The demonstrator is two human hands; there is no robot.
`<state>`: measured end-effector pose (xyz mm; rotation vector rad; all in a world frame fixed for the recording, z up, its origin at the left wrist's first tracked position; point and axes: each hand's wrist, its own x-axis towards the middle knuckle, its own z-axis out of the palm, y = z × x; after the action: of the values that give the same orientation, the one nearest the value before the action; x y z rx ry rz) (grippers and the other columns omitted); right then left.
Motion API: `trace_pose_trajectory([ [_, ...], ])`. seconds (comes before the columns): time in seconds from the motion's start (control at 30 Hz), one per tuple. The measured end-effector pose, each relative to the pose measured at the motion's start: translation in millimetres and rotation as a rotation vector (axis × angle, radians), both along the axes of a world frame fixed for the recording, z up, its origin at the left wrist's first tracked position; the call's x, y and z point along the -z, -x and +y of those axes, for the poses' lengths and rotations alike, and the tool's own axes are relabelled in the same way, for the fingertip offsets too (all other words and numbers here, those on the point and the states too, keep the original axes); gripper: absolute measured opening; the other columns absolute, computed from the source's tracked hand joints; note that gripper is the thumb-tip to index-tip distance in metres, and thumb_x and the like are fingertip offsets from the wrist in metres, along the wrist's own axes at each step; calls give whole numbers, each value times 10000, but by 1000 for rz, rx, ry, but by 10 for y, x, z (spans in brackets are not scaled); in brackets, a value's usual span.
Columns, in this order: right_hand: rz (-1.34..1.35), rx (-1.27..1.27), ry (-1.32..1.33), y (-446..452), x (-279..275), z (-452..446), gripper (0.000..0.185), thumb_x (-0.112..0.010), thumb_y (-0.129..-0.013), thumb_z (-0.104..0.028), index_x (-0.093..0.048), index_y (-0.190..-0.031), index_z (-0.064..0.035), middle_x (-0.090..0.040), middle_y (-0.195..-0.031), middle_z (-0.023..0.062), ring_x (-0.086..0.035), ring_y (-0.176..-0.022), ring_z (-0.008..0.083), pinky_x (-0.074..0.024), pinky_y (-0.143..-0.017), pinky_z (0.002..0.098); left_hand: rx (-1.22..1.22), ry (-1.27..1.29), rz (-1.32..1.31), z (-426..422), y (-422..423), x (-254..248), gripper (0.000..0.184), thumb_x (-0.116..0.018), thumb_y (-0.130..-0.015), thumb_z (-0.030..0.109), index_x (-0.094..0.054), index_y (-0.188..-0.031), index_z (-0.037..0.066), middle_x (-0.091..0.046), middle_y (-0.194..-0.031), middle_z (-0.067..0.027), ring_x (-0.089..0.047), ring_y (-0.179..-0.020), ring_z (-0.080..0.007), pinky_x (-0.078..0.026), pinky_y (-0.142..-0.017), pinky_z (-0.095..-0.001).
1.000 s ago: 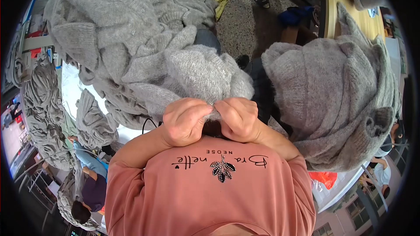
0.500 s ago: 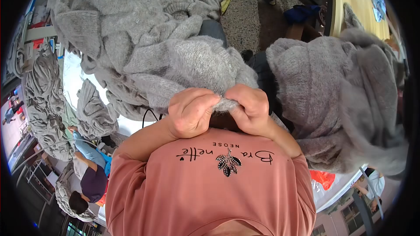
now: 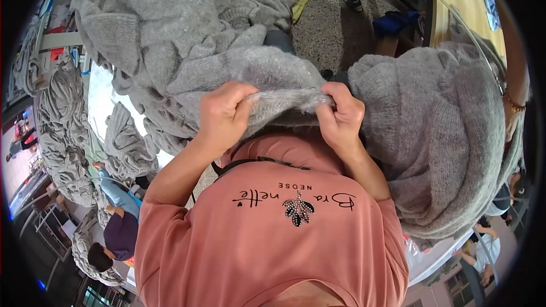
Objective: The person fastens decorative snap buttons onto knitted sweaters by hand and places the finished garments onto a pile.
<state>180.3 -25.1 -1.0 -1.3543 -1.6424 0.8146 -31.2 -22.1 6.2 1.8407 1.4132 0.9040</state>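
Note:
A grey fuzzy knit sweater (image 3: pixel 267 71) lies across my lap in front of my pink shirt. My left hand (image 3: pixel 224 111) pinches its edge on the left, fingers curled over the fabric. On the other side my right hand (image 3: pixel 343 115) grips the same edge between thumb and fingers. The edge (image 3: pixel 290 102) is stretched as a band between my two hands, and a dark gap shows beneath it. Which part of the sweater this edge belongs to, I cannot tell.
A big heap of grey knits (image 3: pixel 170 17) rises ahead on the left. More grey knitwear (image 3: pixel 421 131) is piled at my right, where another person's arm (image 3: pixel 516 62) with a bracelet reaches in. A co-worker (image 3: pixel 121 230) sits far left. A blue bag (image 3: pixel 395 23) lies beyond.
My hands have moved apart and forward, away from my chest, spreading the sweater edge between them. At right, the blurred knitwear has settled and another person's arm has come into view.

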Motion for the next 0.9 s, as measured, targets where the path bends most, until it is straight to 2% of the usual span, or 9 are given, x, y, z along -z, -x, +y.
trace_pose_trajectory([
  [0.1, 3, -72, 106, -9, 67, 45, 220, -532, -627, 54, -532, -844, 17, -552, -736, 134, -567, -587, 223, -453, -544, 290, -157, 527, -358, 26, 41, 11, 60, -602, -707, -8, -582, -763, 0, -548, -636, 5, -452, -552, -46, -346, -484, -204],
  [0.23, 59, -289, 131, 22, -129, 199, 286, -579, -628, 21, -521, -907, 10, -556, -808, 142, -577, -662, 247, -460, -613, 294, -44, 534, -440, 91, -71, -47, 52, -595, -705, -2, -576, -753, -11, -531, -625, 32, -435, -580, -19, -346, -500, -186],
  [0.4, 218, -423, 233, 230, -2, 174, 107, -603, -703, -8, -537, -785, 10, -541, -689, 107, -550, -612, 232, -431, -559, 304, 16, 500, -355, 49, -233, -90, 51, -596, -689, 4, -576, -732, -12, -540, -619, 28, -440, -579, -19, -361, -506, -183],
  [0.43, 238, -392, 221, 263, -8, 161, 61, -586, -737, -9, -529, -727, 14, -523, -640, 106, -525, -570, 218, -406, -520, 303, -4, 470, -343, 48, -221, -68, 49, -611, -691, 2, -581, -727, -12, -548, -623, 24, -450, -587, -19, -372, -508, -188],
  [0.53, 295, -242, 258, 294, 60, 111, 73, -575, -772, -30, -533, -725, 8, -519, -607, 62, -497, -542, 143, -388, -498, 265, 31, 512, -319, 47, -179, -57, 38, -616, -706, 1, -592, -734, -9, -547, -617, 23, -450, -586, -18, -373, -510, -185],
  [0.63, 457, -204, 550, 261, 55, 133, 113, -551, -813, -56, -540, -714, -1, -496, -575, -5, -448, -539, 65, -364, -484, 225, 66, 583, -393, 99, -113, -16, 26, -614, -720, -1, -600, -741, -8, -545, -613, 23, -444, -580, -16, -361, -503, -182],
  [0.73, 481, -263, 600, 187, 145, 170, 124, -535, -836, -79, -551, -734, -11, -470, -573, -54, -409, -559, 17, -347, -478, 200, 60, 581, -417, 147, -24, -8, 23, -607, -722, -5, -602, -744, -12, -546, -620, 25, -439, -575, -14, -348, -497, -180],
  [0.77, 486, -287, 570, 179, 171, 186, 100, -570, -809, -79, -555, -762, 8, -521, -599, -4, -456, -541, 59, -373, -487, 221, 44, 621, -465, 141, -23, 11, 27, -607, -724, -4, -599, -748, -13, -549, -631, 27, -439, -574, -15, -342, -497, -177],
  [0.9, 177, -348, 43, 312, -7, 212, 92, -617, -751, -51, -571, -783, 22, -572, -688, 106, -543, -562, 176, -421, -521, 269, 51, 580, -369, 131, -104, -28, 32, -613, -724, -3, -596, -749, -11, -552, -645, 28, -448, -583, -17, -347, -505, -175],
])
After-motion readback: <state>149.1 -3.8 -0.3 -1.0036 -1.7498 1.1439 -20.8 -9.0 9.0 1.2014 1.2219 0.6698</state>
